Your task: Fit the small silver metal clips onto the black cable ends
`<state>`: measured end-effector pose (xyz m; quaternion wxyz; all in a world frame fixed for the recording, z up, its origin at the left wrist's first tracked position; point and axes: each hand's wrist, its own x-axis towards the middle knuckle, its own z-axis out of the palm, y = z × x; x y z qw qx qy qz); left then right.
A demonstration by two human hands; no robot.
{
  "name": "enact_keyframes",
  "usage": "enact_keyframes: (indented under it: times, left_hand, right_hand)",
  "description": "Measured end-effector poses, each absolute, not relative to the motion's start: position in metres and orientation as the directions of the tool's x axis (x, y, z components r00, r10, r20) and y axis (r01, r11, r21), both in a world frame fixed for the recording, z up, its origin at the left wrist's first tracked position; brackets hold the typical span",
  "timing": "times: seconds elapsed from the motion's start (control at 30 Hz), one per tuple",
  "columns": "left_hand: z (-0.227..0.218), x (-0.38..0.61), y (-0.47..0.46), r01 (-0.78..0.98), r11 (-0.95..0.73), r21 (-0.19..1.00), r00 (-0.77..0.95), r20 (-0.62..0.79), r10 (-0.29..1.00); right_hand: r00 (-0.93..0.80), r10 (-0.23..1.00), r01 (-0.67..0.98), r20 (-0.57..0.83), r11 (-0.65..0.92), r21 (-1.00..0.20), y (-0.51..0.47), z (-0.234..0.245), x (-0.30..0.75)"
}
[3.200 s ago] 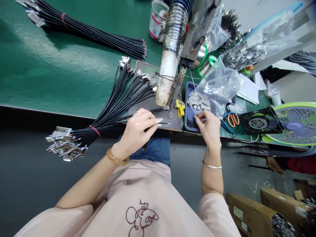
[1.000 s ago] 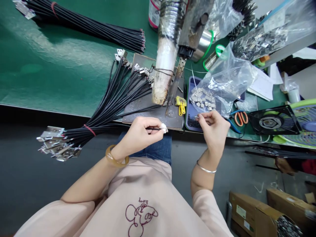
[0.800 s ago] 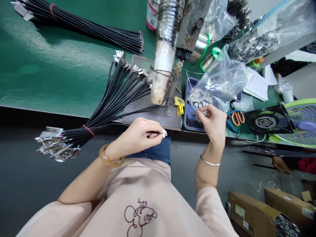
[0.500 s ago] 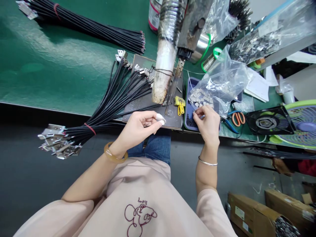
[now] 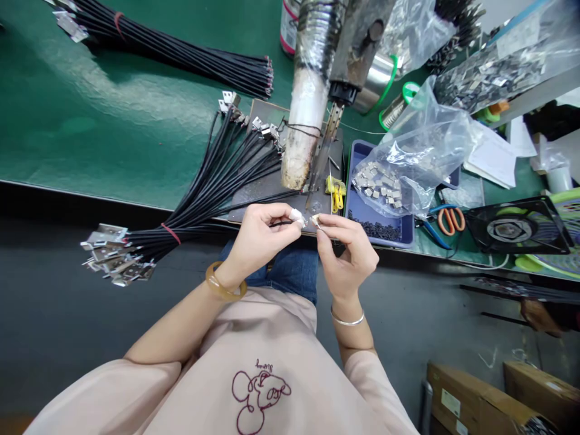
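My left hand is closed in a pinch on the free end of one thin black cable drawn from the fanned bundle of black cables. My right hand is closed too, pinching a small metal clip right beside that cable end. Both hands meet at the bench's front edge, just in front of the dark work plate and below the tip of the soldering iron.
A blue tray holds a clear bag of metal clips. Yellow clip, orange scissors, a black fan, solder spools and a second cable bundle lie on the green mat. Cardboard boxes stand on the floor.
My right hand left the clip bag over the blue tray and came left with a clip to meet my left hand, which stayed holding the cable end.
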<state>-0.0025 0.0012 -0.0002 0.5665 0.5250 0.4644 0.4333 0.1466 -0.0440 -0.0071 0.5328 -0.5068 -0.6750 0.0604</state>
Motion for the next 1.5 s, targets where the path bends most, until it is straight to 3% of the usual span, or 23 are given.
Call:
enact_keyframes:
  times: [0.1,0.33,0.57,0.8,1.17,1.5]
  left_hand:
    - [-0.003,-0.002,0.001,-0.013,0.075,0.997,0.198,-0.071,0.978]
    - [-0.006,-0.003,0.001,0.014,0.025,1.000,0.219,-0.028,0.975]
    - [-0.002,-0.002,0.003,0.019,0.022,1.000,0.173,-0.025,0.985]
    - [-0.006,-0.001,0.004,0.046,-0.004,0.999,0.155,-0.003,0.988]
    - [-0.005,0.000,0.005,0.047,-0.038,0.998,0.126,0.032,0.991]
    - [-0.008,-0.001,0.003,0.049,-0.021,0.999,0.169,0.013,0.986]
  right_hand:
    - [0.066,0.763,0.608,0.643,0.480,-0.632,-0.043,-0.013,0.146]
    - [0.219,0.860,0.465,0.460,0.323,-0.824,-0.041,-0.024,0.146]
    - [0.041,0.768,0.618,0.639,0.483,-0.620,-0.034,-0.027,0.148]
    - [-0.035,0.717,0.707,0.696,0.509,-0.490,-0.033,-0.027,0.147]
    - [-0.085,0.633,0.716,0.769,0.576,-0.395,-0.026,-0.023,0.147]
    - [-0.082,0.653,0.710,0.753,0.568,-0.416,-0.034,-0.023,0.149]
